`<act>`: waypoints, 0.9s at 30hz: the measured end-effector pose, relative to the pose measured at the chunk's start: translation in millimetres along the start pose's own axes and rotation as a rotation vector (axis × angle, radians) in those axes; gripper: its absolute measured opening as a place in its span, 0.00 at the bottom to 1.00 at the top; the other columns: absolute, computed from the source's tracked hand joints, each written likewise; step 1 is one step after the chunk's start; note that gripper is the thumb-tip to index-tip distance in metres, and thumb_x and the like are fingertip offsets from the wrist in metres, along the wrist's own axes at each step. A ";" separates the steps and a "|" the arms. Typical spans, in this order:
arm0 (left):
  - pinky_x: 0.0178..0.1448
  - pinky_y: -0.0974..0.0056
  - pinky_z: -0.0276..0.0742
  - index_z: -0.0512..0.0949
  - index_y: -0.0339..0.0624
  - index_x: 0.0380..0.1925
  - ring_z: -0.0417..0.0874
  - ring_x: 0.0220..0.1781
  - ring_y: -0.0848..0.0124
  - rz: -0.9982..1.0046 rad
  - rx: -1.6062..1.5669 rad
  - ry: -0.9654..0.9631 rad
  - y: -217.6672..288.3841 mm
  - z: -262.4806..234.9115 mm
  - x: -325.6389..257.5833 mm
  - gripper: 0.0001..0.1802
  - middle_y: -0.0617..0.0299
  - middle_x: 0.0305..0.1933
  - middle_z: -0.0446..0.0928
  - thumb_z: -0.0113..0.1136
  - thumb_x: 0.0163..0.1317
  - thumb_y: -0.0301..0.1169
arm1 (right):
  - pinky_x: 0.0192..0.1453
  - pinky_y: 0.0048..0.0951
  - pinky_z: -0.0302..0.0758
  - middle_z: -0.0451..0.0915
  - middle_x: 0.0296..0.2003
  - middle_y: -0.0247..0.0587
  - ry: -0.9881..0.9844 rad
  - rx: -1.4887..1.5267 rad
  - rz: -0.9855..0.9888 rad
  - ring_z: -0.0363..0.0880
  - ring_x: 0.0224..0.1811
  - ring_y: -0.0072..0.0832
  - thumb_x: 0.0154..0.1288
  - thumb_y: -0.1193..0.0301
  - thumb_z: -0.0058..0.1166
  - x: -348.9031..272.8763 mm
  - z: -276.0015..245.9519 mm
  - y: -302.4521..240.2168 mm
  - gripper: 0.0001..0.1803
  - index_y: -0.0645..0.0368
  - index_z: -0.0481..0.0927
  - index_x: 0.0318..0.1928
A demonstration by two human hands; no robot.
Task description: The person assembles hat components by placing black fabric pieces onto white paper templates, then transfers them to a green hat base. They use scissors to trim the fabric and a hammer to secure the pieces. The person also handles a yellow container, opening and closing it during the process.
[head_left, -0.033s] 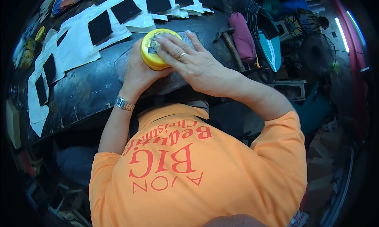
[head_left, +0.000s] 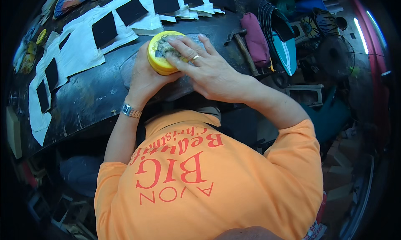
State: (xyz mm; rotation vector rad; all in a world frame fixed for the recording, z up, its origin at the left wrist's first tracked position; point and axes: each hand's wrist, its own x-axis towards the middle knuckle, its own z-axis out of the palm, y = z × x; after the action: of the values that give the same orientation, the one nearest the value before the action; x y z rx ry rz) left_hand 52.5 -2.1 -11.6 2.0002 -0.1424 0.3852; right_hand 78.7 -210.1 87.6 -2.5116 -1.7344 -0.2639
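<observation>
A round yellow jar (head_left: 158,66) stands upright at the near edge of the dark table, with a grimy patch on its yellow lid (head_left: 160,46). My left hand (head_left: 143,75) is closed round the jar's left and near sides; its wrist has a metal watch (head_left: 131,111). From the right, my right hand (head_left: 211,69) lies over the lid with its fingers bent onto the top and right rim. A ring shows on one finger. The jar's far right side is hidden under this hand.
White sheets (head_left: 81,58) bearing several black rectangular pieces (head_left: 104,29) curve along the table's far and left sides. A hammer (head_left: 245,54), a maroon pouch (head_left: 255,39) and teal-and-black curved sheets (head_left: 285,52) lie on the right. A fan (head_left: 335,56) stands beyond.
My right hand has shifted slightly right over the lid, and more of the lid's left side shows. The left hand keeps its hold on the jar.
</observation>
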 end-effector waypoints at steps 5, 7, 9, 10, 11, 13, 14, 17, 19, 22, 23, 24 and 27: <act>0.68 0.56 0.75 0.67 0.40 0.64 0.78 0.63 0.56 0.020 -0.069 0.008 -0.5 2.8 1.7 0.55 0.51 0.61 0.75 0.89 0.35 0.39 | 0.60 0.40 0.73 0.79 0.56 0.51 0.074 1.556 0.169 0.77 0.51 0.35 0.72 0.65 0.55 -24.3 -6.7 22.8 0.33 0.57 0.65 0.75; 0.67 0.56 0.76 0.68 0.40 0.64 0.78 0.62 0.56 0.032 -0.031 0.023 0.1 2.7 1.0 0.55 0.51 0.60 0.76 0.90 0.34 0.38 | 0.32 0.25 0.73 0.81 0.46 0.53 0.009 2.468 0.283 0.74 0.23 0.22 0.75 0.64 0.51 -28.6 1.3 19.8 0.40 0.52 0.49 0.81; 0.66 0.56 0.76 0.68 0.40 0.64 0.79 0.61 0.56 0.025 -0.025 0.014 1.7 1.5 -0.2 0.55 0.52 0.59 0.76 0.90 0.34 0.38 | 0.30 0.23 0.74 0.82 0.40 0.52 -0.067 2.588 0.352 0.74 0.22 0.22 0.74 0.65 0.51 -29.5 12.7 14.5 0.41 0.51 0.48 0.82; 0.66 0.56 0.77 0.68 0.40 0.64 0.79 0.61 0.56 0.018 -0.018 0.011 2.6 0.7 -0.6 0.55 0.52 0.59 0.77 0.90 0.34 0.38 | 0.29 0.22 0.75 0.82 0.37 0.51 -0.142 2.649 0.370 0.74 0.21 0.22 0.74 0.66 0.51 -29.3 18.0 13.3 0.42 0.50 0.47 0.82; 0.65 0.56 0.77 0.68 0.41 0.64 0.80 0.60 0.56 0.033 0.003 0.014 3.4 0.1 -0.6 0.55 0.52 0.58 0.77 0.90 0.34 0.38 | 0.25 0.18 0.72 0.82 0.33 0.50 -0.166 2.494 0.426 0.71 0.17 0.20 0.74 0.67 0.51 -31.2 20.6 14.5 0.41 0.48 0.48 0.82; 0.65 0.56 0.78 0.68 0.41 0.64 0.80 0.60 0.57 0.074 0.040 0.024 4.5 -0.7 -0.5 0.54 0.52 0.58 0.77 0.90 0.34 0.37 | 0.26 0.17 0.72 0.82 0.32 0.46 -0.273 1.939 0.540 0.70 0.19 0.17 0.74 0.72 0.51 -33.2 24.5 16.4 0.43 0.36 0.48 0.82; 0.65 0.57 0.78 0.67 0.40 0.64 0.81 0.60 0.58 0.055 0.047 0.010 4.8 -0.8 -0.2 0.55 0.52 0.58 0.78 0.90 0.35 0.37 | 0.27 0.18 0.73 0.82 0.32 0.44 -0.267 1.660 0.498 0.71 0.20 0.17 0.73 0.74 0.51 -33.5 25.0 18.6 0.43 0.31 0.49 0.82; 0.65 0.59 0.79 0.66 0.39 0.65 0.82 0.60 0.61 0.051 0.055 0.000 4.8 -1.1 0.3 0.55 0.53 0.59 0.79 0.90 0.36 0.36 | 0.31 0.24 0.78 0.82 0.31 0.42 -0.285 1.354 0.534 0.75 0.24 0.20 0.69 0.77 0.51 -30.5 23.4 25.3 0.45 0.26 0.53 0.81; 0.65 0.59 0.79 0.66 0.39 0.65 0.82 0.60 0.61 0.057 0.043 0.007 4.2 -0.2 0.6 0.55 0.53 0.59 0.79 0.90 0.36 0.36 | 0.36 0.28 0.80 0.81 0.31 0.43 -0.146 1.079 0.509 0.78 0.27 0.24 0.66 0.78 0.52 -24.2 23.7 26.2 0.46 0.28 0.56 0.80; 0.65 0.55 0.77 0.68 0.41 0.64 0.80 0.60 0.56 0.050 0.014 0.024 3.4 0.9 -0.3 0.54 0.52 0.58 0.77 0.89 0.35 0.37 | 0.43 0.37 0.81 0.79 0.28 0.46 -0.066 0.774 0.594 0.82 0.30 0.36 0.62 0.78 0.54 -14.4 25.8 22.9 0.47 0.31 0.57 0.80; 0.66 0.55 0.76 0.68 0.41 0.64 0.80 0.61 0.56 0.041 -0.023 0.016 2.8 1.1 0.7 0.55 0.52 0.58 0.77 0.89 0.34 0.38 | 0.42 0.36 0.80 0.76 0.25 0.43 -0.001 0.680 0.594 0.81 0.29 0.33 0.63 0.79 0.55 -11.5 27.8 18.6 0.47 0.32 0.57 0.80; 0.66 0.55 0.76 0.68 0.41 0.64 0.79 0.61 0.56 0.038 -0.018 0.005 2.7 0.9 0.0 0.55 0.52 0.59 0.76 0.89 0.34 0.39 | 0.40 0.34 0.78 0.73 0.23 0.40 0.063 0.588 0.588 0.79 0.27 0.29 0.64 0.79 0.56 -8.8 30.3 16.1 0.47 0.32 0.56 0.80; 0.69 0.55 0.73 0.68 0.39 0.64 0.77 0.63 0.53 0.019 -0.005 -0.018 2.7 -1.5 -0.9 0.56 0.50 0.60 0.75 0.89 0.33 0.42 | 0.41 0.34 0.79 0.75 0.26 0.42 0.026 0.600 0.577 0.80 0.29 0.32 0.65 0.78 0.58 -19.2 29.0 7.5 0.47 0.34 0.55 0.80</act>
State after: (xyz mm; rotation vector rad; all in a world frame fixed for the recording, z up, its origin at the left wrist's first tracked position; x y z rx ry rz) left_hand 50.7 -2.1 -9.0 1.9986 -0.1733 0.3786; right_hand 81.9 -225.8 55.8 -2.3698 -0.8272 0.2289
